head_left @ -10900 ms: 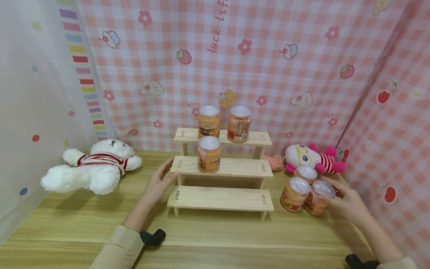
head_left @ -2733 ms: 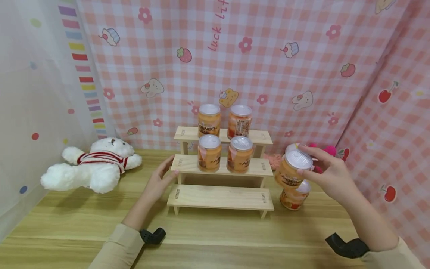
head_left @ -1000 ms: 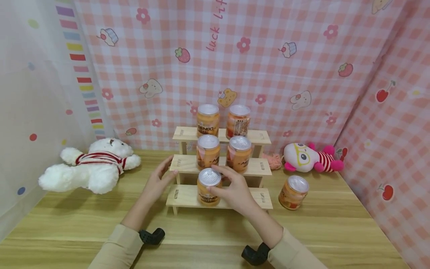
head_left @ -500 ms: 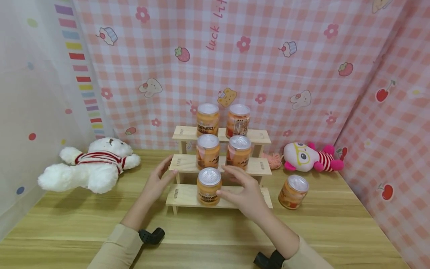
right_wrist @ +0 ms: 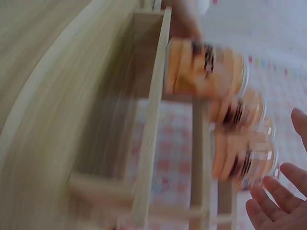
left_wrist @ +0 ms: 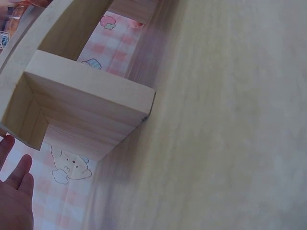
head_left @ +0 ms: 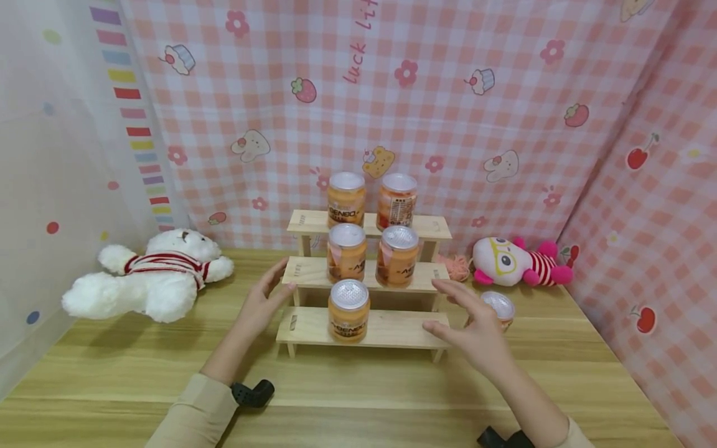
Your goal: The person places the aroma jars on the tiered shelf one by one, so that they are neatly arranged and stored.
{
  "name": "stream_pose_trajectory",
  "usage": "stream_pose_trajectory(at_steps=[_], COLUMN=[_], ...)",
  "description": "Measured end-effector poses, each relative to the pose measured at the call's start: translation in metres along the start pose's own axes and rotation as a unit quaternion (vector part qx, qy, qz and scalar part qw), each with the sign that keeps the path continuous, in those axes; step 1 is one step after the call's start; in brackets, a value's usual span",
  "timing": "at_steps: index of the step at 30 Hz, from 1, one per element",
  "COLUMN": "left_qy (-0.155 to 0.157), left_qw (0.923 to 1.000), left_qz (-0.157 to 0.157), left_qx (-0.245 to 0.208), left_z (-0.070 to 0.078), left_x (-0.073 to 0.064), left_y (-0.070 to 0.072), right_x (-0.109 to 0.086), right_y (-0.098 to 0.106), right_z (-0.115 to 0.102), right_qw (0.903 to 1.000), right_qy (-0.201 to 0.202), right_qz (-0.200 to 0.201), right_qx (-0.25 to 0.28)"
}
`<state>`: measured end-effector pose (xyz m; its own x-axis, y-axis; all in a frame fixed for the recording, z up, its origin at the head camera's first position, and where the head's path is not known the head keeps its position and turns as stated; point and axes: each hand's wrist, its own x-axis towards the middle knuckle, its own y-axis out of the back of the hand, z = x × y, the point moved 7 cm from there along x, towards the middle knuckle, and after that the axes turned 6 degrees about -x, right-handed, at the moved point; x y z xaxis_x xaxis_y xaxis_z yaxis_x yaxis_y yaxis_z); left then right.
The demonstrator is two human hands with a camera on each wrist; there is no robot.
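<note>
A three-tier wooden display rack [head_left: 392,328] stands on the table. My left hand [head_left: 263,305] holds the left end of its middle shelf, thumb at the front corner; in the left wrist view the fingertips [left_wrist: 21,165] are by the shelf's end. Two clear, silver-lidded cans with orange contents stand on the top shelf, two more on the middle one. A single can [head_left: 348,311] sits left of centre on the bottom shelf. Another can [head_left: 497,307] is on the table at right, partly hidden behind my right hand [head_left: 476,326], whose fingers are spread and hold nothing.
A white plush bear [head_left: 162,274] in a striped sweater lies at left. Behind the right can lies a pink plush toy [head_left: 518,261], with a ball of pink yarn [head_left: 456,267] beside the rack. A checked curtain [head_left: 448,118] closes off the back and right.
The right hand set a can on the bottom shelf, let go of it and moved right, in front of the remaining table can. Earlier, another can was added to the middle shelf. Left hand stays put.
</note>
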<state>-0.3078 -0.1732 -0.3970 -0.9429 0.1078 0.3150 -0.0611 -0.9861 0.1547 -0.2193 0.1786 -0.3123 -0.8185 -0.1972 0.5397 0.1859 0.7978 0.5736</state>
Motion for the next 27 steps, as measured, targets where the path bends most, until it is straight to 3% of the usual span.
stream_pose_trajectory(at_steps=[4,11,15,27], left_qy=[0.014,0.014,0.012,0.020], left_qw=[0.9999,0.9999,0.9999,0.9997], left_qz=[-0.001,-0.008,-0.007,-0.009], left_qx=[-0.004,0.002,-0.002,-0.004], left_z=[0.005,0.030,0.031,0.031], left_x=[-0.001,-0.008,-0.009,-0.009], left_y=[-0.001,-0.006,-0.006,-0.006], right_x=[-0.004,-0.011,-0.014,-0.019], right_y=[0.019,0.046,0.056,0.061], right_z=[0.017,0.049,0.067,0.113], right_qw=[0.9996,0.9975,0.9944,0.9909], right_qy=[0.001,-0.027,-0.038,-0.080], right_qz=[0.021,0.029,0.032,0.003], right_qx=[-0.016,-0.058,-0.093,-0.108])
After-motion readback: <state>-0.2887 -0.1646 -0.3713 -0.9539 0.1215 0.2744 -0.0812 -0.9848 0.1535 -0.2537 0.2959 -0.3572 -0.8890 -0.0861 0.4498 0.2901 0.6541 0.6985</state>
